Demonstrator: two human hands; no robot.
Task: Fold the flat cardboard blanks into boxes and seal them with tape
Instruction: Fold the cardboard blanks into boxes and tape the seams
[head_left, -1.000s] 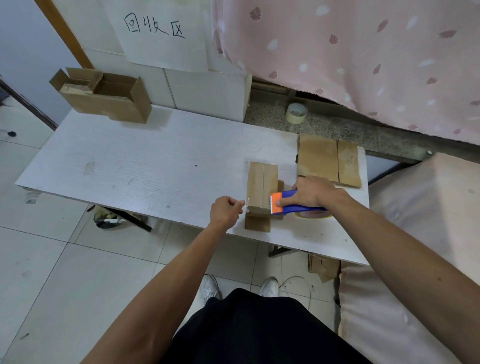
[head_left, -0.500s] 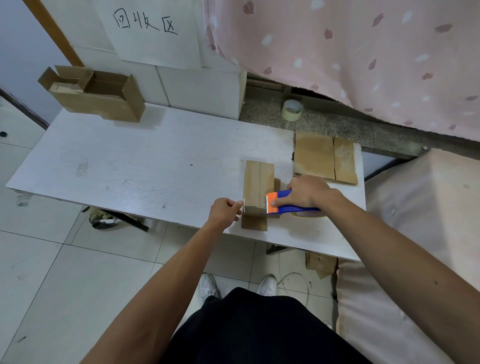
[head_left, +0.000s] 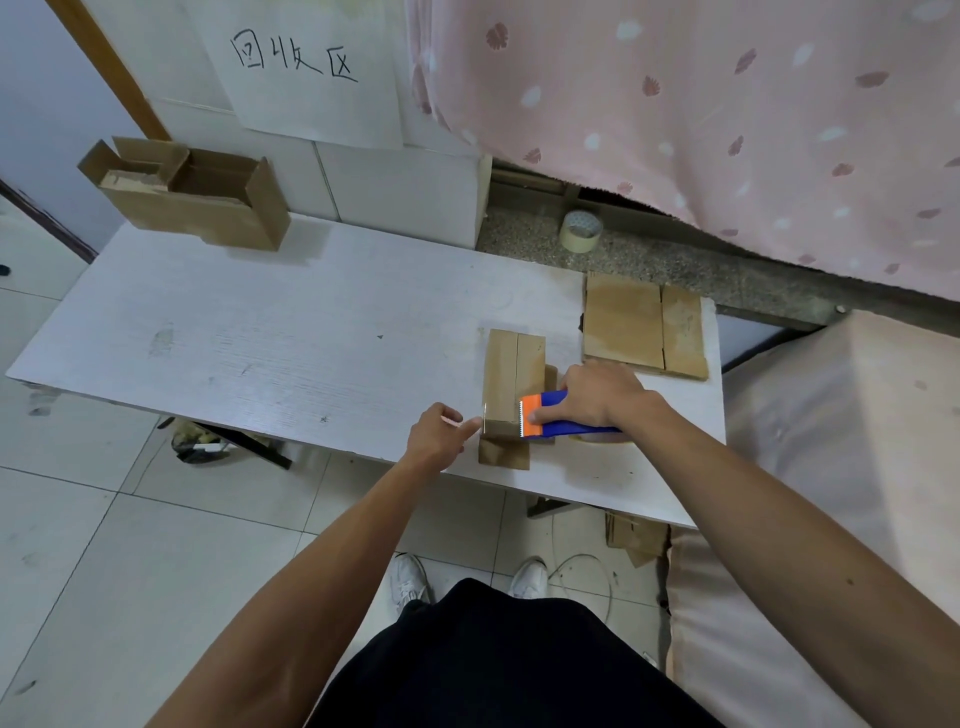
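Note:
A small folded cardboard box (head_left: 511, 374) stands near the front edge of the white table (head_left: 285, 338), one flap hanging over the front. My right hand (head_left: 602, 395) grips a blue and orange tape dispenser (head_left: 535, 415) against the box's right front corner. A strip of clear tape runs from it across the box's near end. My left hand (head_left: 436, 436) is at the box's left side, its thumb and forefinger pinching the tape's free end. A stack of flat cardboard blanks (head_left: 639, 322) lies behind my right hand.
An open cardboard box (head_left: 208, 208) holding scraps sits at the table's back left. A spare tape roll (head_left: 581, 231) rests on the stone ledge behind. A pale cushion (head_left: 831, 441) borders the table on the right. Cardboard scraps lie on the floor beneath.
My left hand's fingers have uncurled from a tight fist and now reach toward the box's left edge. The dispenser and box have stayed put.

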